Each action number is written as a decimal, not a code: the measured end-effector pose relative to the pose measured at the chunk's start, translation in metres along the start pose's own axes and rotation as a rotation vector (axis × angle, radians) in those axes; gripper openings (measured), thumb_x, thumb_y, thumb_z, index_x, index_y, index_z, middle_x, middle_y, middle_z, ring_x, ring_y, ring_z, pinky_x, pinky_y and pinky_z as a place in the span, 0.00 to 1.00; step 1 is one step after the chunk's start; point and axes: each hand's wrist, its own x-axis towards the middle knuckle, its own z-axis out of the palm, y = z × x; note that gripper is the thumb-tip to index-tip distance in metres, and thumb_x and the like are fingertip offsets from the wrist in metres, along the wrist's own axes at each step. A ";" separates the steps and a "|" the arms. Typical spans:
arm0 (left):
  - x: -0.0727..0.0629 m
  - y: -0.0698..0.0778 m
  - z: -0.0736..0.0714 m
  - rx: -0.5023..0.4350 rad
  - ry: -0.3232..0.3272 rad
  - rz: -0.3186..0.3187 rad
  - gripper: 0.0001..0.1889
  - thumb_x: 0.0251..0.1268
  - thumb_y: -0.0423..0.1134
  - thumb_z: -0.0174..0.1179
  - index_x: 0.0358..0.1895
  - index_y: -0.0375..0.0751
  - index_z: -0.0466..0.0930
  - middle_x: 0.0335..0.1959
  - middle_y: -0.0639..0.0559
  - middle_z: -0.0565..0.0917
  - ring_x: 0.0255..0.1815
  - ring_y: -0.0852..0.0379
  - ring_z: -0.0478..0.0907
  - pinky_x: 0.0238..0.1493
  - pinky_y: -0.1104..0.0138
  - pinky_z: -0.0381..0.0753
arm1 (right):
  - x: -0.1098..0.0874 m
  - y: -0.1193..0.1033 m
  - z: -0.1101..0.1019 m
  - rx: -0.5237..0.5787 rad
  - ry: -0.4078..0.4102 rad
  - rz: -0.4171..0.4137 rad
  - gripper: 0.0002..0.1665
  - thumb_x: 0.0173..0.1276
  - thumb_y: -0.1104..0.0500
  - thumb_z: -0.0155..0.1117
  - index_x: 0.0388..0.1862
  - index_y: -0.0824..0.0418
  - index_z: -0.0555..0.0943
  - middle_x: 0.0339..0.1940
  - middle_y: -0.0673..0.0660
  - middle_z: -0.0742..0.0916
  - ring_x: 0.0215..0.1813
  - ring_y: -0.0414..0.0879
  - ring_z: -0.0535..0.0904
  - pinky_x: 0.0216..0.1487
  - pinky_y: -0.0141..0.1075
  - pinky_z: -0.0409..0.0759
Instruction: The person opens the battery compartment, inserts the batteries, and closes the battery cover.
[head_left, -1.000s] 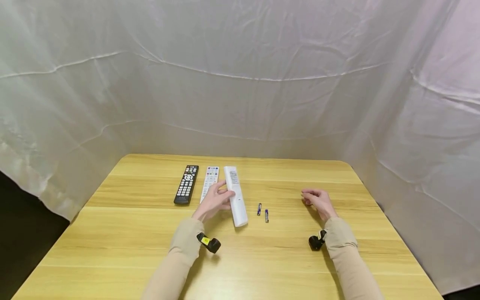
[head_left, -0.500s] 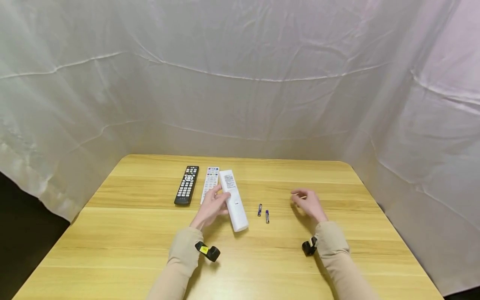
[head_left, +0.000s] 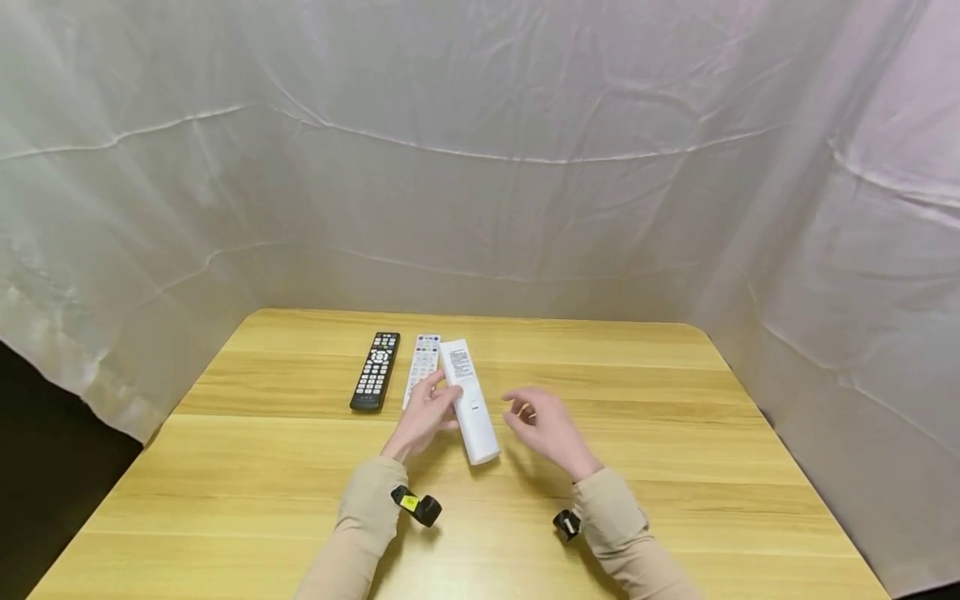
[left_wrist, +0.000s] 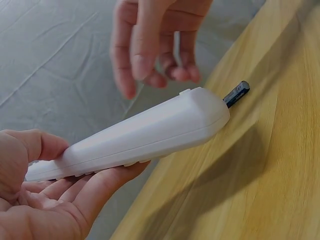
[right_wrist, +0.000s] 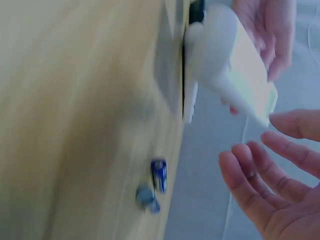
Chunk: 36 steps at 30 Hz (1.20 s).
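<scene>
My left hand (head_left: 422,418) grips a white remote control (head_left: 477,423) by its side, thumb on top and fingers beneath. The remote is raised off the table, with its printed label side facing up. Close to its right side hovers my right hand (head_left: 547,425), fingers loosely bent and holding nothing. In the right wrist view a gap shows between those fingers and the remote. Two small blue batteries (right_wrist: 159,175) lie on the table there; the right hand hides them in the head view. One dark battery (left_wrist: 237,93) shows past the remote's end in the left wrist view.
A black remote control (head_left: 376,372) lies on the wooden table (head_left: 637,533) at the left. Beside it is a flat white remote control (head_left: 424,354), partly covered by the left hand. Grey-white curtains (head_left: 480,233) hang around the table's back and sides.
My right hand has moved left across the table to beside the raised remote. The left hand has drawn the remote slightly nearer and turned it a little.
</scene>
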 end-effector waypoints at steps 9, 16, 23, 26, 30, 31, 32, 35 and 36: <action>-0.002 -0.002 0.003 -0.016 -0.003 0.019 0.28 0.75 0.32 0.49 0.76 0.37 0.61 0.57 0.26 0.82 0.41 0.51 0.88 0.34 0.67 0.91 | -0.001 -0.015 0.022 -0.052 0.041 -0.118 0.16 0.64 0.66 0.70 0.52 0.66 0.85 0.37 0.57 0.86 0.31 0.41 0.80 0.31 0.25 0.83; -0.002 -0.002 0.005 -0.024 -0.005 0.029 0.27 0.75 0.32 0.50 0.76 0.38 0.62 0.57 0.26 0.82 0.41 0.52 0.89 0.34 0.68 0.91 | 0.000 -0.016 0.026 -0.046 0.019 -0.141 0.16 0.63 0.64 0.71 0.51 0.65 0.85 0.38 0.56 0.86 0.33 0.40 0.79 0.32 0.25 0.82; -0.003 -0.001 0.007 -0.017 0.002 0.032 0.28 0.74 0.31 0.50 0.76 0.38 0.62 0.57 0.26 0.82 0.42 0.49 0.89 0.34 0.67 0.91 | 0.000 -0.015 0.028 -0.042 0.017 -0.137 0.18 0.62 0.63 0.73 0.51 0.64 0.84 0.37 0.56 0.85 0.33 0.40 0.78 0.32 0.22 0.78; -0.003 0.000 0.008 -0.017 -0.005 0.036 0.28 0.74 0.31 0.50 0.76 0.38 0.62 0.57 0.26 0.82 0.42 0.48 0.89 0.34 0.67 0.91 | 0.000 -0.015 0.028 -0.030 0.024 -0.135 0.17 0.61 0.63 0.73 0.50 0.64 0.84 0.37 0.55 0.85 0.33 0.39 0.78 0.31 0.23 0.79; -0.002 0.001 0.008 -0.020 -0.009 0.040 0.28 0.74 0.30 0.50 0.76 0.39 0.62 0.57 0.25 0.82 0.44 0.46 0.89 0.36 0.65 0.92 | 0.001 -0.014 0.028 -0.014 0.023 -0.125 0.16 0.61 0.63 0.73 0.49 0.64 0.84 0.33 0.54 0.84 0.32 0.38 0.76 0.30 0.23 0.79; -0.002 0.000 0.009 -0.021 -0.011 0.042 0.28 0.74 0.30 0.50 0.76 0.38 0.62 0.57 0.25 0.81 0.44 0.45 0.88 0.37 0.64 0.92 | 0.001 -0.014 0.027 -0.011 0.020 -0.124 0.16 0.61 0.63 0.73 0.48 0.64 0.83 0.32 0.53 0.83 0.31 0.37 0.76 0.30 0.22 0.78; -0.002 0.000 0.009 -0.021 -0.016 0.041 0.28 0.74 0.30 0.50 0.76 0.38 0.62 0.58 0.25 0.81 0.46 0.44 0.88 0.38 0.62 0.92 | 0.001 -0.014 0.027 -0.007 0.016 -0.120 0.16 0.62 0.63 0.73 0.48 0.64 0.83 0.32 0.53 0.83 0.31 0.37 0.75 0.30 0.22 0.78; -0.003 0.000 0.009 -0.023 -0.042 0.041 0.29 0.75 0.30 0.49 0.77 0.37 0.59 0.60 0.24 0.79 0.51 0.38 0.87 0.45 0.57 0.92 | 0.001 -0.014 0.026 0.009 0.002 -0.116 0.15 0.61 0.63 0.73 0.47 0.64 0.82 0.30 0.52 0.82 0.30 0.36 0.74 0.29 0.23 0.77; -0.003 0.000 0.009 -0.025 -0.052 0.039 0.29 0.75 0.30 0.48 0.77 0.37 0.59 0.61 0.23 0.78 0.53 0.37 0.86 0.47 0.56 0.92 | 0.001 -0.014 0.026 0.015 -0.003 -0.116 0.15 0.61 0.63 0.73 0.46 0.64 0.82 0.30 0.52 0.82 0.30 0.35 0.74 0.29 0.23 0.77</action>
